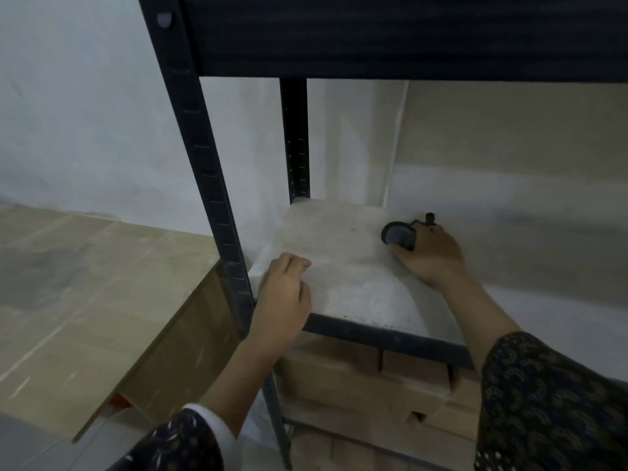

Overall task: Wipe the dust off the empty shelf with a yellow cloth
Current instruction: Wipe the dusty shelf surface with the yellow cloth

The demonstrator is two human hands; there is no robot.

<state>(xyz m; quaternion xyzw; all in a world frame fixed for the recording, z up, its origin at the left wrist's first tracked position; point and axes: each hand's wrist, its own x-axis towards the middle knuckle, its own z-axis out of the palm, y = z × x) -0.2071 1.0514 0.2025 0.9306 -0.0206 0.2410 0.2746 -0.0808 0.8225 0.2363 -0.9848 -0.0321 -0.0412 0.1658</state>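
The shelf (343, 266) is a pale dusty board in a dark metal rack, at the middle of the view. My left hand (283, 294) rests on the board's front left corner, fingers bent and holding nothing. My right hand (430, 254) reaches in over the board's right side and grips a small dark round object (398, 234) with a short stem behind it. No yellow cloth is in view.
Dark rack posts (200, 141) stand at the front left and back left, with a dark upper shelf (390, 35) overhead. Cardboard boxes (367, 379) sit below the board. A large flat cardboard sheet (88, 287) lies to the left. White wall behind.
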